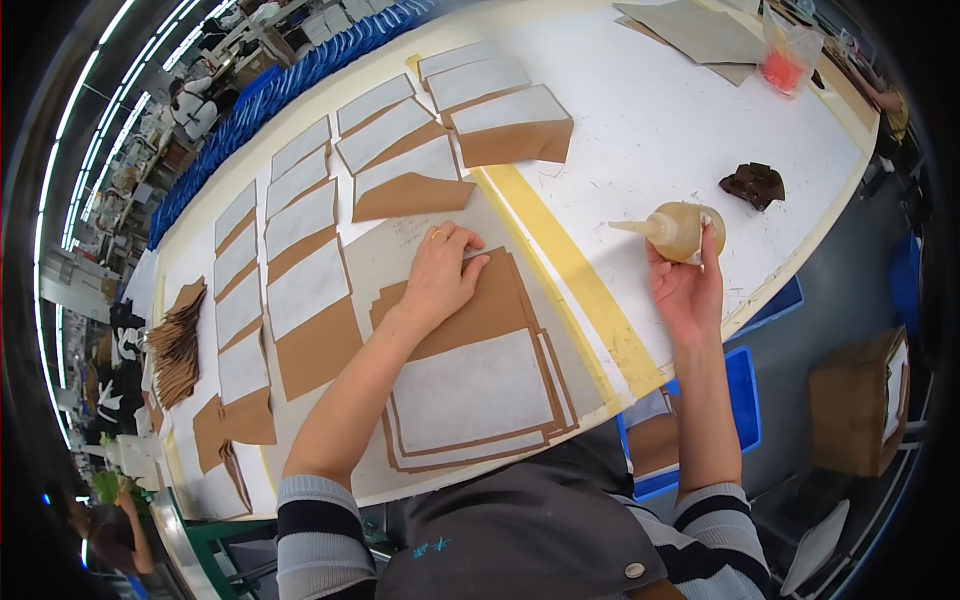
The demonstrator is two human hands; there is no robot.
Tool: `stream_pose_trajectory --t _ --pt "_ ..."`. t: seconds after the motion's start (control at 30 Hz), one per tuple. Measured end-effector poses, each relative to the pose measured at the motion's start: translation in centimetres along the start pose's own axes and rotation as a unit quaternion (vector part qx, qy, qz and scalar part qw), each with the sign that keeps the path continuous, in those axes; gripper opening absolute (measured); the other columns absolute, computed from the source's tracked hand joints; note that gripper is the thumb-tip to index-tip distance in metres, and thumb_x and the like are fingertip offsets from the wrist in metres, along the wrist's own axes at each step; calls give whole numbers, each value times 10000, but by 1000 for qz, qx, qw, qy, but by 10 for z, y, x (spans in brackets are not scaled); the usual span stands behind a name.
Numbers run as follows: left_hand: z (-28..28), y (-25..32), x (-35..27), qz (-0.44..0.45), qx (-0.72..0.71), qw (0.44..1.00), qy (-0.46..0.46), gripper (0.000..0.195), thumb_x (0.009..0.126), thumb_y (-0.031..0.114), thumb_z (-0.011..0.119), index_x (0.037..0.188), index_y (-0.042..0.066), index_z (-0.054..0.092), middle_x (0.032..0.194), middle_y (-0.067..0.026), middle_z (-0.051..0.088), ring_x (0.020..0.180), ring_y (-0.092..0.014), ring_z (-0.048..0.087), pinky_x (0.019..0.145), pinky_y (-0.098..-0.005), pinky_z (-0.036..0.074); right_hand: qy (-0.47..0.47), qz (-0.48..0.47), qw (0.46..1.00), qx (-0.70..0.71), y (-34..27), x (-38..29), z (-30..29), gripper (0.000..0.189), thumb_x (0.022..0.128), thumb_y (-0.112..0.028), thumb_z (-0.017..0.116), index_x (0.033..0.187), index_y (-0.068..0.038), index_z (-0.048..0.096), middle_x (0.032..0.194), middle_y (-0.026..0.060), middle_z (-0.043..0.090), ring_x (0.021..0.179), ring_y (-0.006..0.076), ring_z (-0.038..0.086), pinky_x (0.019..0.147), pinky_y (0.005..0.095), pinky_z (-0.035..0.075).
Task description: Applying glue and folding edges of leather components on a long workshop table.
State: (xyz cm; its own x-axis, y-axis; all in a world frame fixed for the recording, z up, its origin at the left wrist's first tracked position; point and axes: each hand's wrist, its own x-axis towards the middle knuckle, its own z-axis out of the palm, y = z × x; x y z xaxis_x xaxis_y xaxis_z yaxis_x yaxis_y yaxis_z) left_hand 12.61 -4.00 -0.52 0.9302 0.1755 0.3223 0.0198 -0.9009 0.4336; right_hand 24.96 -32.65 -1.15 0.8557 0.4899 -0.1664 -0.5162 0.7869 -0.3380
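Observation:
My right hand [686, 289] holds a plastic squeeze bottle [679, 231] of yellowish liquid on its side, its long nozzle pointing left. My left hand [442, 274], with a ring on one finger, rests at the top edge of a stack of brown panels [472, 315] with white backing on their lower part. Whether its fingers pinch anything is hidden. Overlapping rows of similar brown and white panels [307, 292] lie left of and beyond my left hand. Yellow tape strips [570, 277] cross the table between my hands.
A crumpled dark brown piece [752, 186] lies beyond the bottle. Grey sheets [694, 34] and a plastic bag with red contents [784, 67] are at the far right. A pile of folded brown pieces [178, 341] stands left. Blue bins [742, 397] and a cardboard box [851, 405] are below right. Other people are in the background.

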Motion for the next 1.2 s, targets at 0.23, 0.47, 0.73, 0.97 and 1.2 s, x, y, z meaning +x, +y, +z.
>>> stream_pose_trajectory --t 0.23,0.47,0.73,0.97,1.2 --pt "-5 -4 9 -60 -49 993 -87 140 786 74 632 905 38 567 834 -115 567 893 -282 509 780 -379 422 -11 15 1000 4 0 -1 2 394 926 -367 536 1222 -113 490 1199 98 545 1050 232 569 621 236 529" --pt "-69 64 -18 -148 -119 978 -87 211 840 166 632 975 33 540 652 -111 556 620 -295 537 620 -411 444 -21 18 999 29 -5 -1 0 435 921 -365 541 1230 -64 491 1199 112 552 1055 267 566 669 286 558" --pt "-101 70 -42 52 125 943 -303 237 710 96 670 933 36 616 688 -126 603 707 -328 603 611 -380 477 -22 33 999 36 -2 2 -5 437 928 -396 517 1212 -64 506 1171 112 573 1039 265 573 637 270 535" --pt "-116 66 16 -113 -107 977 -144 91 777 77 627 832 35 567 724 -73 598 631 -197 589 579 -320 465 -13 10 998 62 -27 -2 -9 411 917 -375 547 1214 -96 502 1185 94 553 1041 232 561 649 262 536" --pt "11 34 88 -348 -643 644 224 181 901 156 579 967 -8 540 854 -62 592 792 -139 576 636 -293 480 13 -70 985 159 -48 -1 -9 458 895 -392 574 1207 -64 504 1168 90 568 1096 249 537 775 342 550"
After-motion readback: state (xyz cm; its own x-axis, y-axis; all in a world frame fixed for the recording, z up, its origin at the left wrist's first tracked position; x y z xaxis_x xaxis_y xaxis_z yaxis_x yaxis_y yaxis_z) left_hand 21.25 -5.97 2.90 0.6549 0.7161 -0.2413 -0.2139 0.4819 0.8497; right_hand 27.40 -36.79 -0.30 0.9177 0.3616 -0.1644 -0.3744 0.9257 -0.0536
